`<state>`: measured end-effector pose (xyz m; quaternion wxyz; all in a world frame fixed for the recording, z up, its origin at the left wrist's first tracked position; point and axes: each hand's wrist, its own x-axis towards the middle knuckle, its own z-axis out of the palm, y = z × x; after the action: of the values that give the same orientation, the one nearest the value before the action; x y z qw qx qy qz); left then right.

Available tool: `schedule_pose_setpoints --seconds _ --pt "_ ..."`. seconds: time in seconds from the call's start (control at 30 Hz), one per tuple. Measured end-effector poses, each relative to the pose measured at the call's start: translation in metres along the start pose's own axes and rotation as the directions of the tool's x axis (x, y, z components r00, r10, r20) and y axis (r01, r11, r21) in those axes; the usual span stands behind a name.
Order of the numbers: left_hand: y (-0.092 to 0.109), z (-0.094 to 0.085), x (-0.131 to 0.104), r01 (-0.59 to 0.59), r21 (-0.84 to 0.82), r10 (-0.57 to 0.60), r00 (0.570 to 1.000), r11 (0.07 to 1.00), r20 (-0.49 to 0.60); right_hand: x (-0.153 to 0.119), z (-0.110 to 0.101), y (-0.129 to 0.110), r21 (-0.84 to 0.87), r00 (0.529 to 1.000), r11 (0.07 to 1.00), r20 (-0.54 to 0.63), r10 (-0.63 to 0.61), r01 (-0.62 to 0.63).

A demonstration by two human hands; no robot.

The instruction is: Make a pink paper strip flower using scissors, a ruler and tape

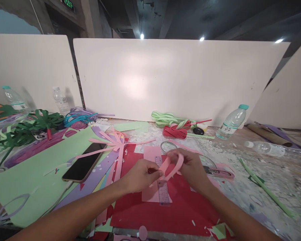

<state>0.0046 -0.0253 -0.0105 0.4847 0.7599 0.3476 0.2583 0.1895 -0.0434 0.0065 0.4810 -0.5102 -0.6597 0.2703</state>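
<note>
Between my hands a pink paper strip [179, 163] is bent into a loop. My left hand [146, 174] pinches its lower end between thumb and fingers. The upper part of the loop is gripped by my right hand [190, 164], whose fingertips are partly hidden. Below them a clear purple-tinted ruler [163, 194] lies on a pink paper sheet [150, 195], which rests on red paper [185, 217]. Left of my hands, a flower-like bunch of joined pink strips [119, 145] lies across coloured sheets. A pink-handled cutter [219, 172] lies right of my right hand.
A black-screened phone [84, 164] lies on green paper [20, 177] at the left. Bundles of red strips [175, 132] and green strips [163, 117] sit at the back. An upright water bottle [232, 122] and a fallen bottle [268, 149] are at the right. A white partition [178, 77] stands behind.
</note>
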Motion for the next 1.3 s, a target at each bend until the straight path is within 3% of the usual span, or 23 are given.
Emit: schedule_pose_setpoints --seconds 0.1,0.3,0.43,0.6,0.77,0.83,0.9,0.93,1.0,1.07,1.17,1.3 --pt "-0.001 -0.001 0.0 0.01 -0.035 -0.008 0.999 0.999 0.036 0.009 -0.009 0.006 0.174 0.966 0.954 -0.041 0.257 -0.246" --pt "-0.006 -0.001 0.003 0.072 -0.106 -0.064 0.995 0.992 0.077 0.015 -0.014 0.013 0.394 0.917 0.841 0.011 0.399 -0.371" --pt "-0.009 -0.002 0.004 0.084 -0.146 -0.077 0.996 0.986 0.052 0.016 -0.016 0.009 0.459 0.918 0.813 0.018 0.396 -0.36" --pt "-0.009 0.001 0.002 0.13 -0.111 -0.126 0.991 0.985 0.045 0.018 -0.021 0.008 0.394 0.935 0.871 -0.069 0.348 -0.295" --pt "0.004 -0.001 -0.003 0.099 0.048 -0.102 0.993 0.994 0.057 0.021 -0.021 0.008 0.387 0.945 0.886 -0.094 0.312 -0.254" --pt "0.012 -0.015 -0.003 0.033 0.188 -0.043 0.998 0.982 0.048 0.022 -0.02 0.005 0.377 0.951 0.887 -0.045 0.305 -0.267" --pt "0.016 -0.04 -0.001 0.01 0.362 0.019 0.997 0.932 -0.076 0.023 -0.019 0.002 0.395 0.957 0.874 0.047 0.287 -0.282" --pt "0.015 -0.054 0.001 0.058 0.48 0.034 0.983 0.875 -0.181 0.024 -0.018 0.001 0.409 0.956 0.865 0.099 0.275 -0.291" --pt "0.007 -0.082 0.006 0.269 0.672 0.002 0.928 0.689 -0.373 0.026 -0.015 -0.003 0.406 0.953 0.864 0.172 0.248 -0.298" --pt "-0.007 -0.104 0.009 0.378 0.726 -0.054 0.903 0.574 -0.427 0.027 -0.01 -0.006 0.339 0.956 0.9 0.197 0.216 -0.273" --pt "-0.029 -0.122 0.01 0.467 0.681 -0.123 0.863 0.564 -0.49 0.026 -0.001 -0.013 0.224 0.968 0.955 0.202 0.148 -0.193" --pt "-0.039 -0.135 0.007 0.474 0.572 -0.138 0.836 0.669 -0.531 0.023 0.006 -0.021 0.184 0.97 0.978 0.239 0.051 -0.097"
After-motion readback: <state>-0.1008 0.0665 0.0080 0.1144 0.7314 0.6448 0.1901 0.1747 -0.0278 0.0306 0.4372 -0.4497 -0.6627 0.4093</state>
